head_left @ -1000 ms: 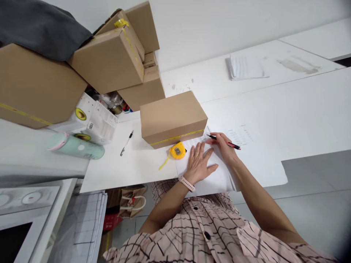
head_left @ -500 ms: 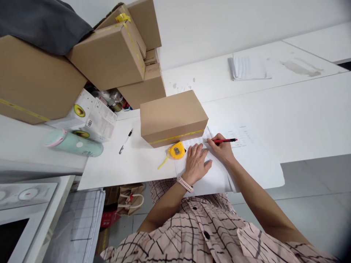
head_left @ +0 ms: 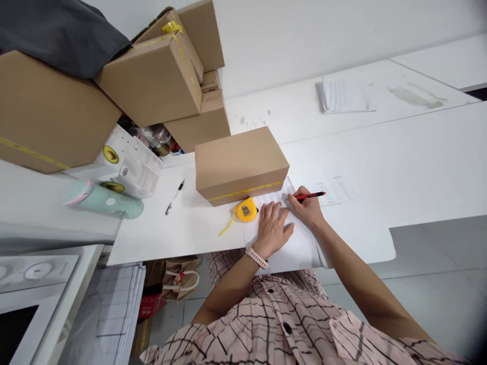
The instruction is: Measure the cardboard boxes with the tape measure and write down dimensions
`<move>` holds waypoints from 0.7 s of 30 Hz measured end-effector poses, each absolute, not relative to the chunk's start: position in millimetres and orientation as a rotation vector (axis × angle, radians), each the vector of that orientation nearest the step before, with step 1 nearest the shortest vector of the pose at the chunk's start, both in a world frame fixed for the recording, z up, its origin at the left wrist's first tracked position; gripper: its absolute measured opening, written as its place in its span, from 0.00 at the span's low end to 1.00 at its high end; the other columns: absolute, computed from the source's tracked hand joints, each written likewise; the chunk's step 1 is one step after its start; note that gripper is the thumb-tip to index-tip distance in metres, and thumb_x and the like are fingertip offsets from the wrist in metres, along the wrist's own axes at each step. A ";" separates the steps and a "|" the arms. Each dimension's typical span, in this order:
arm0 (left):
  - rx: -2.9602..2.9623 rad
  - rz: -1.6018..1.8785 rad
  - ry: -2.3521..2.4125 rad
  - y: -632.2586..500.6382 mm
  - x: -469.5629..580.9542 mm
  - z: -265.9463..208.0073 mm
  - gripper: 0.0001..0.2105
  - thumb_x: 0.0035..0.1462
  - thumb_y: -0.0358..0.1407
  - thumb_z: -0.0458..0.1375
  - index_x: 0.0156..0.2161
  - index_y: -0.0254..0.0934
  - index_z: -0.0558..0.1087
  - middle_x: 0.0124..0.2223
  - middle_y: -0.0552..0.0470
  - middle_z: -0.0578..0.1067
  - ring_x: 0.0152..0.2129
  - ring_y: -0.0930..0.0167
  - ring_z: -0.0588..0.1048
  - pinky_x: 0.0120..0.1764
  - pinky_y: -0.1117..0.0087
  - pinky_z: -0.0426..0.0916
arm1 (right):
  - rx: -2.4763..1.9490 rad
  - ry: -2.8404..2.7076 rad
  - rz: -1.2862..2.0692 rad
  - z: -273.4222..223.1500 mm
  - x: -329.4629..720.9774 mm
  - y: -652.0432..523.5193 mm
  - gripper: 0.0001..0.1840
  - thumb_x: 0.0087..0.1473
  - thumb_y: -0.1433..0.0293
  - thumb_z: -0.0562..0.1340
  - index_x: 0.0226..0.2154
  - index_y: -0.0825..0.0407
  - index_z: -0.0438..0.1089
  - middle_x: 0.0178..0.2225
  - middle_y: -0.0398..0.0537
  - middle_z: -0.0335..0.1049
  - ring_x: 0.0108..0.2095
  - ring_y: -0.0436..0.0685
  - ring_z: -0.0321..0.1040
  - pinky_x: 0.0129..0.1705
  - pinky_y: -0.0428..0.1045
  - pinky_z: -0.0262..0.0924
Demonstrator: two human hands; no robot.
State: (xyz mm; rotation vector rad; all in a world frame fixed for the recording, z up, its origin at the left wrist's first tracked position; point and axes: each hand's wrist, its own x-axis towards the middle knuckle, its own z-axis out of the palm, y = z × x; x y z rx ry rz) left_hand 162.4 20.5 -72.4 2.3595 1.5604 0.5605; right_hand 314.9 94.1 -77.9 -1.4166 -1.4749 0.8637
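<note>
A red pen (head_left: 312,195) with a black end is gripped in my right hand (head_left: 306,207), its tip down at the printed sheet (head_left: 283,251). My left hand (head_left: 272,229) lies flat on that paper, fingers spread, a pink band on its wrist. Just left of those fingertips sits a yellow tape measure (head_left: 246,209) with a short end of tape pulled out. Behind it stands a closed cardboard box (head_left: 239,165) with yellow tape along its side, covering the sheet's far part. Another printed paper (head_left: 357,228) spreads out right of my right hand.
A black-and-clear pen (head_left: 175,196) and a mint bottle (head_left: 110,199) are on the left. White avocado-printed boxes (head_left: 140,165) and stacked cartons (head_left: 152,81) rise behind them. Folded papers (head_left: 346,95) lie at the back right. The table's front edge (head_left: 171,254) is close to my body.
The red pen's back end has shifted slightly left as my right hand moves a little over the paper. My left hand stays in place.
</note>
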 end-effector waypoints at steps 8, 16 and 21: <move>2.346 0.585 1.545 20.9 162.0 -73.3 0.21 0.66 0.41 0.58 0.60 0.35 0.68 0.66 0.36 0.67 0.67 0.50 0.61 0.70 0.43 0.49 | -1.414 -1.467 0.863 -78.5 315.0 94.1 0.17 0.55 0.60 0.64 0.22 0.46 0.58 0.20 0.38 0.56 0.23 0.52 0.52 0.28 0.52 0.49; 2.370 0.519 1.575 20.9 161.9 -73.8 0.21 0.67 0.43 0.56 0.61 0.36 0.68 0.66 0.39 0.67 0.67 0.53 0.60 0.70 0.45 0.49 | -1.416 -1.464 0.866 -81.6 315.5 95.9 0.17 0.54 0.61 0.64 0.22 0.47 0.59 0.19 0.38 0.56 0.23 0.51 0.52 0.28 0.51 0.48; 2.372 0.521 1.582 20.7 161.7 -72.8 0.22 0.67 0.43 0.57 0.61 0.36 0.68 0.67 0.40 0.67 0.67 0.53 0.60 0.70 0.45 0.49 | -1.404 -1.439 0.864 -78.5 314.9 95.1 0.17 0.54 0.60 0.65 0.22 0.47 0.59 0.20 0.38 0.56 0.24 0.51 0.52 0.28 0.51 0.48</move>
